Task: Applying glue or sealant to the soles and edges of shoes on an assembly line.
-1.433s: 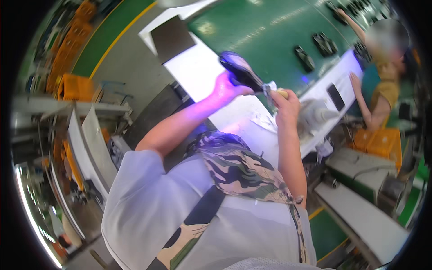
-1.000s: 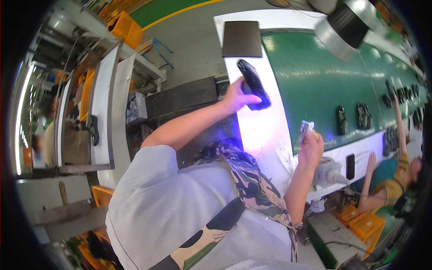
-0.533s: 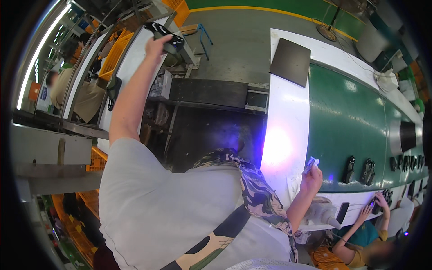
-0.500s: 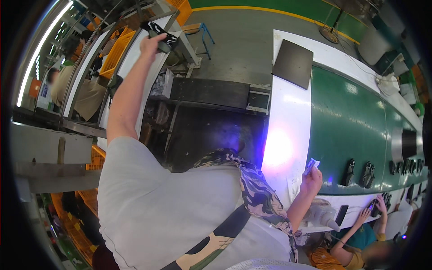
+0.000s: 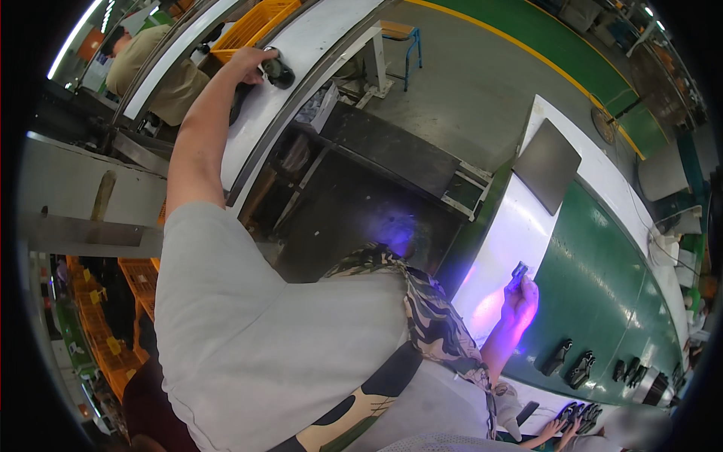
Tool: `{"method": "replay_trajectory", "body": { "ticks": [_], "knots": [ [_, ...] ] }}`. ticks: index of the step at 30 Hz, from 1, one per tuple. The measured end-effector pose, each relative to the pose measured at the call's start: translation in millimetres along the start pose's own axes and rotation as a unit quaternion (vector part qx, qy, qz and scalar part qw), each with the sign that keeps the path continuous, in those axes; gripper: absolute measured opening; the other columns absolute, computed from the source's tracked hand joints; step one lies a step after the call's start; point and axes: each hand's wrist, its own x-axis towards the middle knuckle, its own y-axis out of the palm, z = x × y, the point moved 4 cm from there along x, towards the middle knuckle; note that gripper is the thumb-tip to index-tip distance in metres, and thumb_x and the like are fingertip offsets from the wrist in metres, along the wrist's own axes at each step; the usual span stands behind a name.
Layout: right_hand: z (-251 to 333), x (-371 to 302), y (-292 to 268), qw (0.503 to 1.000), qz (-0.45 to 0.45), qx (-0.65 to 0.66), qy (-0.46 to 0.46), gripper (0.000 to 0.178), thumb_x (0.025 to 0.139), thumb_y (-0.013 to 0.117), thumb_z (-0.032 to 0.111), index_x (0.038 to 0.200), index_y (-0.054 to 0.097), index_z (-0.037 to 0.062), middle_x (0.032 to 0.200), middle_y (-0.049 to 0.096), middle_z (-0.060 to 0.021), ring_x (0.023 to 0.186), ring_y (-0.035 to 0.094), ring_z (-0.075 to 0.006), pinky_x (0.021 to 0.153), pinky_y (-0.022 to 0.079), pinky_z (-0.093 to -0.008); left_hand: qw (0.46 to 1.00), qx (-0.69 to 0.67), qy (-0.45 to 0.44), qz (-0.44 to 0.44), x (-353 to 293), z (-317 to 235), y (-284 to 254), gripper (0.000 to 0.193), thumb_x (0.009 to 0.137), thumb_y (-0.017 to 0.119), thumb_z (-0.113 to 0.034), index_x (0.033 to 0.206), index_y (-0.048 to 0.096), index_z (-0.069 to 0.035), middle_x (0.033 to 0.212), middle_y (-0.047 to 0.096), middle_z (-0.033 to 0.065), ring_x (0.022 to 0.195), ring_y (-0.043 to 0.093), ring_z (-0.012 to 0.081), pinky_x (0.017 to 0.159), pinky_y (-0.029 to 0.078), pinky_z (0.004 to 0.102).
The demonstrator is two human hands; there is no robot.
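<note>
Both arms outstretched: left hand (image 5: 245,64) on black part (image 5: 277,71).

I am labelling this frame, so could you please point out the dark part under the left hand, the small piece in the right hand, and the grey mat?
dark part (image 5: 277,71), head view, on its rounded top.
small piece (image 5: 518,273), head view, on its upper end.
grey mat (image 5: 547,166), head view, on its middle.

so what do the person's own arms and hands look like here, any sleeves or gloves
Both hands are bare, no gloves. The left hand sits at the end of a bare arm that comes out of a short light grey sleeve. The right hand and its forearm are bare too, washed in violet light. No watch or rings can be made out.
</note>
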Motion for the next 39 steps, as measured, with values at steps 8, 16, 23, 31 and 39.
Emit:
{"method": "replay_trajectory", "body": {
  "ticks": [8, 16, 23, 31, 39],
  "knots": [
    [-16, 12, 18, 1.000, -0.001, 0.005, 0.022, 0.004, 0.090, 0.062, -0.002, 0.092, 0.059, 0.0000, 0.084, 0.066, -0.0125, 0.071, 0.064, -0.0193, 0.063, 0.053, -0.0311, 0.947, 0.288, 0.117, -0.088, 40, 80, -50, 0.079, 0.061, 0.084, -0.050, 0.122, 0.064, -0.002, 0.122, 0.066, 0.0176, 0.112, 0.064, 0.0304, 0.095, 0.049, 0.0382],
    [-10, -11, -17, 0.999, -0.039, 0.005, 0.017, 0.001, 0.090, 0.062, 0.001, 0.090, 0.061, -0.0002, 0.080, 0.064, -0.0123, 0.067, 0.060, -0.0193, 0.061, 0.048, -0.0323, 0.848, 0.421, 0.318, 0.058, -30, 16, -20, 0.061, 0.056, 0.083, -0.016, 0.114, 0.067, -0.011, 0.109, 0.069, 0.0171, 0.107, 0.065, 0.0316, 0.091, 0.051, 0.0405],
    [-1, -28, -38, 1.000, 0.003, 0.006, 0.011, 0.012, 0.093, 0.060, 0.007, 0.098, 0.065, -0.0024, 0.090, 0.066, -0.0131, 0.082, 0.060, -0.0204, 0.068, 0.045, -0.0313, 0.688, 0.594, 0.411, 0.075, -42, 19, -12, 0.038, 0.063, 0.073, 0.002, 0.099, 0.067, -0.009, 0.105, 0.064, 0.0202, 0.101, 0.063, 0.0393, 0.086, 0.051, 0.0458],
    [5, -87, -90, 0.981, -0.153, 0.100, -0.070, 0.019, 0.084, 0.073, 0.006, 0.092, 0.055, 0.0065, 0.091, 0.071, -0.0138, 0.071, 0.065, -0.0181, 0.062, 0.050, -0.0301, 0.766, 0.331, 0.517, 0.191, -187, -209, 196, 0.044, 0.063, 0.077, -0.009, 0.105, 0.067, 0.001, 0.095, 0.071, 0.0158, 0.093, 0.070, 0.0244, 0.082, 0.055, 0.0348],
    [-6, -211, -182, 0.925, -0.297, 0.175, -0.161, 0.021, 0.082, 0.075, 0.009, 0.089, 0.056, 0.0090, 0.080, 0.064, -0.0025, 0.065, 0.058, -0.0111, 0.058, 0.045, -0.0260, 0.606, 0.275, 0.485, 0.568, -519, -230, 567, 0.043, 0.087, 0.069, -0.028, 0.118, 0.065, 0.001, 0.101, 0.069, 0.0096, 0.086, 0.069, 0.0173, 0.072, 0.053, 0.0287]
  ]
}}
